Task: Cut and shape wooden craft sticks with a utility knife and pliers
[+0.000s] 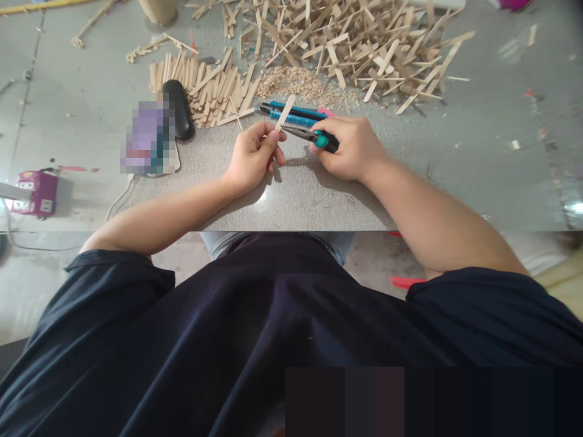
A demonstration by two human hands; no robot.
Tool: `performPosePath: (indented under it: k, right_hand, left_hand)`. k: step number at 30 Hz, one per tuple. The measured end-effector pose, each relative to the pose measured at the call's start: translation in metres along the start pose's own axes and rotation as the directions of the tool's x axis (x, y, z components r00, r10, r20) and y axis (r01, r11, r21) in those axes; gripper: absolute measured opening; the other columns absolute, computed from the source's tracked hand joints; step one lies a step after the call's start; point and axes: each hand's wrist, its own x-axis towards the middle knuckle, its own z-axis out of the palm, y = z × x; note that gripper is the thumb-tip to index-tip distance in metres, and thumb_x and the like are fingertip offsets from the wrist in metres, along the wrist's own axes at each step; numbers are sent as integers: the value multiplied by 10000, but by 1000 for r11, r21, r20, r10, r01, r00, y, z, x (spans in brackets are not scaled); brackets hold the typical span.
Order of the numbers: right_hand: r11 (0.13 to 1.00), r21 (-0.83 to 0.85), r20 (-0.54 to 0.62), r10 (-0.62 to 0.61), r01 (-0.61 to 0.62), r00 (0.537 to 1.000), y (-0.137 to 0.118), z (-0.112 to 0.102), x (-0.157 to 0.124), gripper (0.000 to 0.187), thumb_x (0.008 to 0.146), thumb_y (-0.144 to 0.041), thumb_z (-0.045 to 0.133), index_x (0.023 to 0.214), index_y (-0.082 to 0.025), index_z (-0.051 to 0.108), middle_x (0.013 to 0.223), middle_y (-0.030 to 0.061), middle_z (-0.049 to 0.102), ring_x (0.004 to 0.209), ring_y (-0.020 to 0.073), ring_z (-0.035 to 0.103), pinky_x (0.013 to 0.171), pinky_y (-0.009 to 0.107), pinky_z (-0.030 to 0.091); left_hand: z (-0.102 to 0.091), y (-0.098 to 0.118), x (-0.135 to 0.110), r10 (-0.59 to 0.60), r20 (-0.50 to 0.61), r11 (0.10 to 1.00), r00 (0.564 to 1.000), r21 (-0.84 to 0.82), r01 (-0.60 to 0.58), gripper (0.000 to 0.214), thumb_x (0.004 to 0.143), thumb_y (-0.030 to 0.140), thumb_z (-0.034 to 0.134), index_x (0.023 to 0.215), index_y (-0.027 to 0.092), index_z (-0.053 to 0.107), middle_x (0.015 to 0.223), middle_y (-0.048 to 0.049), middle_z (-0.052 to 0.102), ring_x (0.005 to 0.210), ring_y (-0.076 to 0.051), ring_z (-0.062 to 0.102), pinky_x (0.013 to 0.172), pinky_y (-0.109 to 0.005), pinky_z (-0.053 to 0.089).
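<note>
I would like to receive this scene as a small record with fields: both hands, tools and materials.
left hand: holds one stick, slanted
right hand: grips pliers
pliers tips: close to the held stick; contact unclear
blue tool: on the table, just beyond the pliers
heap: loose sticks, crossing at many angles
shavings: between heap and blue tool
black case: left of the left hand

Single view, right up at the head, peering forward and steeply down, close over the dark shirt, left hand and right hand above centre, tabletop stretching beyond
</note>
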Motion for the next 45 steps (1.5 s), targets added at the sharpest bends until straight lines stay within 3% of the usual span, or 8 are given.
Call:
performPosePath:
  k: [3, 8, 15, 26, 32, 40, 45]
  right_hand:
    - [1000, 3, 1, 9, -9, 1000, -1, 0, -1, 288, 966, -330, 685, 1216, -357, 826, 1193, 83, 869, 1272, 447, 802, 1090, 663, 632]
    - [1000, 8, -24, -2, 2, 1000, 1, 1, 0, 290, 932, -314, 704, 1196, -297, 825, 1204, 119, 867, 1252, 454, 810, 1111, 640, 617]
    - [996, 75, -73, -50, 56, 996, 10, 7, 2, 262, 885, -360, 752, 1135, -320, 819, 1128, 105, 867, 1248, 481, 801, 1115, 683, 624]
    - [994, -7, -57, -106, 106, 993, 18, 9, 4, 304, 887, -359, 716, 1171, -303, 808, 1139, 99, 867, 1101, 441, 822, 1025, 635, 636]
    - [999, -21, -30, -43, 42, 999, 11, 8, 3, 217, 920, -320, 702, 1120, -294, 781, 1054, 90, 850, 1008, 400, 823, 950, 572, 638]
    - [989, -145, -55, -23, 15, 998, 10, 14, 4, 211, 912, -289, 705, 1115, -273, 762, 1074, 107, 851, 1120, 436, 827, 942, 571, 645]
    - [987, -158, -88, -46, 31, 995, 10, 15, 3, 210, 914, -264, 676, 1117, -285, 731, 1154, 116, 849, 1282, 442, 805, 993, 569, 655]
  left_hand:
    - [1, 3, -1, -10, 5, 1000, 1000, 6, 10, 243, 1202, 297, 590, 971, 237, 637, 634, 49, 709, 446, -74, 562, 485, -188, 403]
    - [3, 8, -3, -12, -1, 1000, 1000, 21, 12, 237, 1196, 244, 582, 964, 228, 633, 624, 53, 707, 440, -65, 564, 475, -180, 400]
    - [3, 13, -6, 8, 29, 1000, 1000, 27, -9, 220, 1186, 188, 575, 978, 207, 641, 638, 56, 722, 429, -57, 557, 463, -183, 413]
    - [0, 5, -4, 65, 30, 990, 997, 120, -69, 186, 1190, 245, 597, 1027, 208, 678, 682, 53, 739, 466, -56, 596, 492, -178, 442]
    - [-1, 0, -3, 91, 52, 988, 995, 118, -96, 196, 1197, 308, 610, 1034, 220, 672, 697, 49, 744, 485, -69, 627, 521, -191, 479]
    - [1, 5, -6, 26, 45, 998, 999, 54, -28, 231, 1190, 224, 568, 963, 228, 617, 661, 54, 726, 457, -69, 606, 489, -187, 446]
    - [-1, 7, -7, 0, 62, 1000, 998, 12, 0, 256, 1188, 271, 591, 934, 243, 579, 638, 55, 717, 459, -84, 629, 485, -193, 452]
